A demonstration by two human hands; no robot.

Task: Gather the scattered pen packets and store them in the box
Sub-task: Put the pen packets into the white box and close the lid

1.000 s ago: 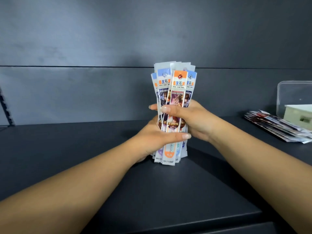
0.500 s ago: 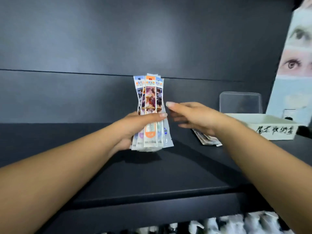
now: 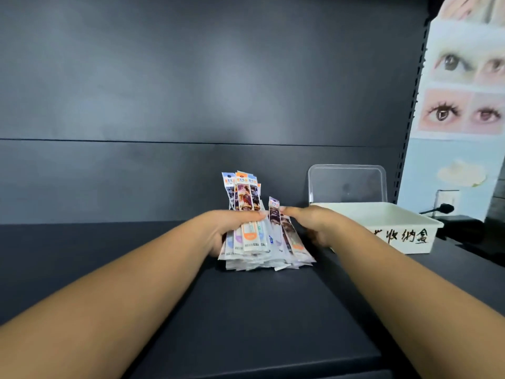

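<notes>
My left hand (image 3: pixel 229 228) grips an upright bundle of colourful pen packets (image 3: pixel 244 198), their lower ends on the dark shelf (image 3: pixel 246 310). Just right of it, my right hand (image 3: pixel 308 222) holds a second batch of pen packets (image 3: pixel 289 239) that leans against the first bundle. More packets lie flat beneath both batches. The white storage box (image 3: pixel 410 231) with black handwritten characters on its front stands open to the right of my right hand, touching nothing I hold.
A clear plastic lid (image 3: pixel 347 184) leans against the back wall behind the box. A tall poster of eyes (image 3: pixel 461 105) stands at the far right, with a dark object (image 3: pixel 461 228) beside the box. The grey back panel closes off the shelf.
My right hand reached to the flat pile by the box, picked those packets up and brought them against the bundle in my left hand. The view has shifted right, showing the whole box.
</notes>
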